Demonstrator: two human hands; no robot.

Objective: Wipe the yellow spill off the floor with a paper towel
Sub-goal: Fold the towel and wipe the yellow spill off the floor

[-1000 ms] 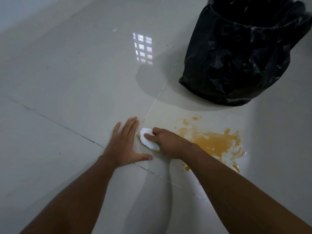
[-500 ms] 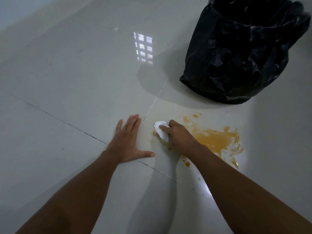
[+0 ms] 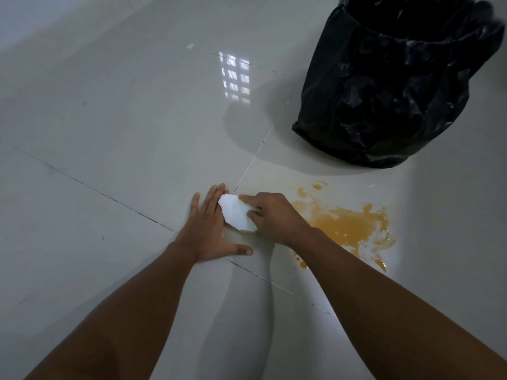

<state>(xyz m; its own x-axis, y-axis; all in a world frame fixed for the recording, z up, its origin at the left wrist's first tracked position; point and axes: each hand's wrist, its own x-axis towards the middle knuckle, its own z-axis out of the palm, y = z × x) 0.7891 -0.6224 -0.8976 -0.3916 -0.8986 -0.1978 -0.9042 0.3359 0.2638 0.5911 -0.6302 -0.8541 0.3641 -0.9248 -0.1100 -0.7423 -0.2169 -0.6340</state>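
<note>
While the right hand (image 3: 274,216) grips the paper towel (image 3: 236,215), most of the yellow spill (image 3: 348,226) remains.
Spill lies just right of that hand on the floor (image 3: 123,119) — right hand nearer; left hand (image 3: 208,229) flat, fingers straight, touching the towel. Versus half a second ago, the towel has swept left — away from the spill.
</note>
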